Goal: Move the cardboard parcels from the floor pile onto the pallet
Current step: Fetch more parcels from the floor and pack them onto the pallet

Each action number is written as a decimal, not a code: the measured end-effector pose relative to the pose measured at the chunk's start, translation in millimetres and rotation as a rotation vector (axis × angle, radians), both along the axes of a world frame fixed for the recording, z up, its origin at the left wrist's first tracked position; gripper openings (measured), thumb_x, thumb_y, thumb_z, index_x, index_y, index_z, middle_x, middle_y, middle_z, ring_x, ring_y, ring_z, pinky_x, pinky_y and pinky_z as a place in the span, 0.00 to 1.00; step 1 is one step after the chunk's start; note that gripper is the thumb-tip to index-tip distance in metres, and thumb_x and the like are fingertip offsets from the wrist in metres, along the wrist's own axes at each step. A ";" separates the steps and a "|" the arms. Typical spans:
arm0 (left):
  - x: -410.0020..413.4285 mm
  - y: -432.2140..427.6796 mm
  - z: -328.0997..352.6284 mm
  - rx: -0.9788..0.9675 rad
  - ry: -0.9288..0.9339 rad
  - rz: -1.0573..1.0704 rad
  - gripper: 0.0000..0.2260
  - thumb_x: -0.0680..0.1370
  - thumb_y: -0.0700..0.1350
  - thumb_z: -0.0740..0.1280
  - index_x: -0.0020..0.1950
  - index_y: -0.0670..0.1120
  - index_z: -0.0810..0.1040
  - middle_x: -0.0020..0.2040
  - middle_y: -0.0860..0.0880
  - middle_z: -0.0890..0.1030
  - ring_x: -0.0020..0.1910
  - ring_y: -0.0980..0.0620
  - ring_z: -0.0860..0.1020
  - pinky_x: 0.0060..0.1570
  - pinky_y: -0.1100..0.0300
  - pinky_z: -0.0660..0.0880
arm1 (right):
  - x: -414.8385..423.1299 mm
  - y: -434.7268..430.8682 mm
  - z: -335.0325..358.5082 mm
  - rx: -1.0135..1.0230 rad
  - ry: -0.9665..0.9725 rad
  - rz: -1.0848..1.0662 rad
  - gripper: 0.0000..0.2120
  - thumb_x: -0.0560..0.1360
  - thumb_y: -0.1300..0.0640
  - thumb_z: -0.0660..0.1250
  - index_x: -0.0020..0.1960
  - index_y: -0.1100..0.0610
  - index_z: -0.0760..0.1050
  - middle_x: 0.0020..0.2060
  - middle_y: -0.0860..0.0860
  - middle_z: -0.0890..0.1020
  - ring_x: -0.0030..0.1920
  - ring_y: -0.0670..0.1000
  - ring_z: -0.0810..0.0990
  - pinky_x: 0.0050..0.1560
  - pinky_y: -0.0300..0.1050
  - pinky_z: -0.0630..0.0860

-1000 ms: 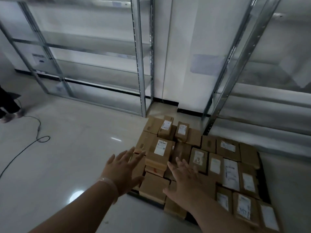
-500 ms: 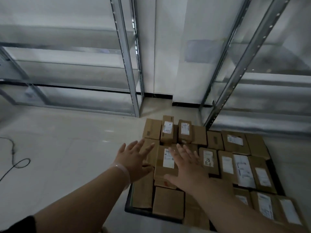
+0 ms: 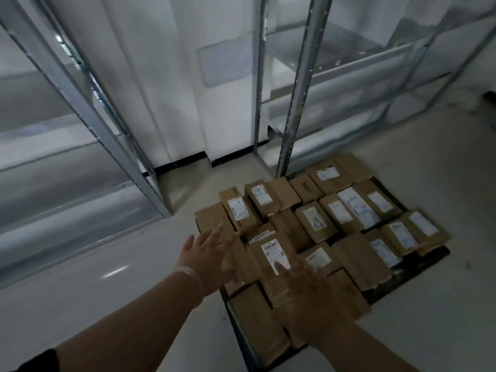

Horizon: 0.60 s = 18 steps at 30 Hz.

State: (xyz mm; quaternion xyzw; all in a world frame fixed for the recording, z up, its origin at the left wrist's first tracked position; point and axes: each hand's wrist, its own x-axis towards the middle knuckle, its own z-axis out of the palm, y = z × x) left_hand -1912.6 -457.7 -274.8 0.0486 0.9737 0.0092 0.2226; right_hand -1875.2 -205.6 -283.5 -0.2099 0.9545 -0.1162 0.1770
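Observation:
Several brown cardboard parcels (image 3: pixel 316 221), many with white labels, lie packed flat on a low dark pallet (image 3: pixel 426 260) on the floor. One labelled parcel (image 3: pixel 271 253) lies on top of the near-left stack. My left hand (image 3: pixel 206 257) hovers with fingers spread just left of that parcel, at the pallet's left side. My right hand (image 3: pixel 308 294), blurred, reaches over the near end of the same parcel with fingers extended; I cannot tell whether it touches. Neither hand holds anything. The floor pile is out of view.
Two metal shelving racks stand behind the pallet, one at the left (image 3: pixel 88 111) and one at the right (image 3: pixel 295 103), with a white wall between them. Pale glossy floor (image 3: pixel 94 285) spreads to the left of the pallet.
The view has swung right and tilted, so the pallet appears rotated. Both hands stay spread over the near-left parcels, the right one now lower and nearer the labelled parcel's near end.

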 end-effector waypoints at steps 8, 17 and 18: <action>-65.2 -44.0 -54.8 0.082 -0.080 -0.043 0.36 0.78 0.69 0.54 0.77 0.64 0.36 0.80 0.55 0.37 0.80 0.51 0.42 0.77 0.47 0.43 | -51.6 -25.7 -62.0 0.081 -0.133 -0.311 0.47 0.71 0.27 0.54 0.78 0.41 0.32 0.80 0.46 0.42 0.80 0.52 0.39 0.77 0.55 0.41; -243.9 -143.7 -147.5 0.031 -0.185 -0.297 0.35 0.78 0.69 0.54 0.78 0.64 0.39 0.81 0.53 0.39 0.79 0.49 0.39 0.76 0.46 0.39 | -115.3 -138.5 -161.6 0.037 -0.290 -0.597 0.39 0.79 0.37 0.57 0.79 0.42 0.36 0.76 0.42 0.32 0.78 0.47 0.34 0.77 0.46 0.42; -267.9 -152.0 -157.3 0.010 -0.177 -0.320 0.35 0.78 0.68 0.54 0.78 0.64 0.39 0.80 0.53 0.37 0.79 0.49 0.39 0.75 0.46 0.39 | -127.5 -152.3 -173.5 0.033 -0.280 -0.628 0.38 0.79 0.39 0.57 0.79 0.41 0.36 0.77 0.42 0.34 0.77 0.46 0.33 0.76 0.44 0.40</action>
